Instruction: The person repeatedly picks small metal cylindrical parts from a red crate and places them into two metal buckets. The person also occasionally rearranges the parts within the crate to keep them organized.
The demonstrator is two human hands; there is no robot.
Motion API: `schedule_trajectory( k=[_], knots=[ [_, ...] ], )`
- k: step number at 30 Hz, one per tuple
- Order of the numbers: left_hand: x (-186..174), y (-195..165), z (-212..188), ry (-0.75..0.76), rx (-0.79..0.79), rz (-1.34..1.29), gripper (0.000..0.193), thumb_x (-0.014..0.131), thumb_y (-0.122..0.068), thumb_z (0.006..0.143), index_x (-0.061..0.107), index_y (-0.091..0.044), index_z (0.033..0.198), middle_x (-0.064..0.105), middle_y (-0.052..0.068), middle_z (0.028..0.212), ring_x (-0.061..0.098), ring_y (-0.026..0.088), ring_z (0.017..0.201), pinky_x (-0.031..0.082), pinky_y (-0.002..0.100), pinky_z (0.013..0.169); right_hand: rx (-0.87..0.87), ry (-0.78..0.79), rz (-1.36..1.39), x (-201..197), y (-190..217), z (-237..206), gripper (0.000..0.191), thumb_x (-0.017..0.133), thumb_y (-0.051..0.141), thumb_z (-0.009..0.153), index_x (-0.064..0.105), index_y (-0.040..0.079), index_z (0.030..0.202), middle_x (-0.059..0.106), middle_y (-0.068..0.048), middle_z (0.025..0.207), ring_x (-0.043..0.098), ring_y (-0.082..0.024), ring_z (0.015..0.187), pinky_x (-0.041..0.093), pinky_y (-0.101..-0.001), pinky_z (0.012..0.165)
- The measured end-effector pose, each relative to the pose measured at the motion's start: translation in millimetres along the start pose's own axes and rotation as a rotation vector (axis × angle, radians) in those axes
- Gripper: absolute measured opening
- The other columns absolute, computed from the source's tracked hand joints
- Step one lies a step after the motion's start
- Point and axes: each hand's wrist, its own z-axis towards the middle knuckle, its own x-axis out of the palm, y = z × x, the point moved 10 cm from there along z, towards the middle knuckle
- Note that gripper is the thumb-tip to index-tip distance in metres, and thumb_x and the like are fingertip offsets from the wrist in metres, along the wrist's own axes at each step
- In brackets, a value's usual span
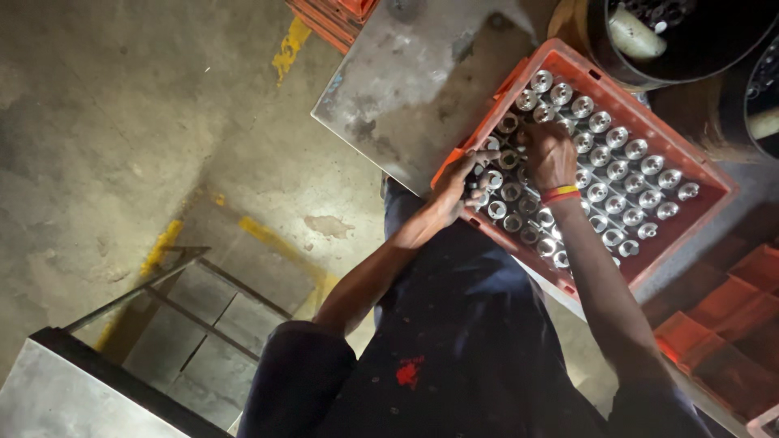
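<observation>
Head view: both hands' fingers among metal rings [617, 170] in orange crate [714, 174], grip unclear; black drum [600, 40] beside.

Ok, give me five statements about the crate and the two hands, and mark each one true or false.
1. The orange plastic crate holds rows of shiny round metal parts. True.
2. The crate sits on the concrete floor. False: it rests on a grey metal table.
3. The right hand is down among the parts inside the crate. True.
4. The left hand hangs away from the crate at the person's side. False: it is at the crate's near edge, fingers over the parts.
5. The right wrist is bare. False: it wears a red and yellow band.
</observation>
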Motion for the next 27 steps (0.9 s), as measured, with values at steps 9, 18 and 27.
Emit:
schedule_trajectory(
  k=[9, 18, 27],
  knots=[
    [14.9, 34.0, -1.7, 0.142, -0.1, 0.413, 0.038, 0.057, -0.043, 0.104, 0.058, -0.012, 0.126, 0.053, 0.0, 0.063, 0.039, 0.005, 0.042, 0.026, 0.021, 0.035, 0.72, 0.258, 1.273, 58.6, 0.5, -114.5, 0.026, 0.071, 0.021, 0.102, 0.072, 0.003, 0.12, 0.067, -0.004, 0.091, 0.061, -0.011, 0.072, 0.05, -0.0272, 0.063],
    [-42.2, 58.9, 18.1, -0.144, -0.167, -0.052, 0.026, 0.058, -0.036, 0.105, 0.06, -0.011, 0.109, 0.064, 0.003, 0.076, 0.056, 0.013, 0.06, 0.04, 0.026, 0.05, 0.423, -0.196, 0.515, -22.6, -55.6, -87.0, 0.019, 0.081, 0.008, 0.099, 0.072, 0.0, 0.114, 0.069, -0.012, 0.108, 0.069, -0.017, 0.092, 0.059, -0.031, 0.077],
    [-19.8, 34.5, 8.1, -0.036, -0.056, 0.04, 0.032, 0.058, -0.039, 0.106, 0.068, -0.011, 0.119, 0.056, -0.004, 0.071, 0.048, 0.006, 0.056, 0.035, 0.021, 0.047, 0.071, 0.011, -0.034, -8.7, -22.7, -29.9, 0.021, 0.074, -0.002, 0.091, 0.076, 0.003, 0.112, 0.073, -0.017, 0.1, 0.07, -0.035, 0.093, 0.058, -0.0456, 0.08]
  ],
)
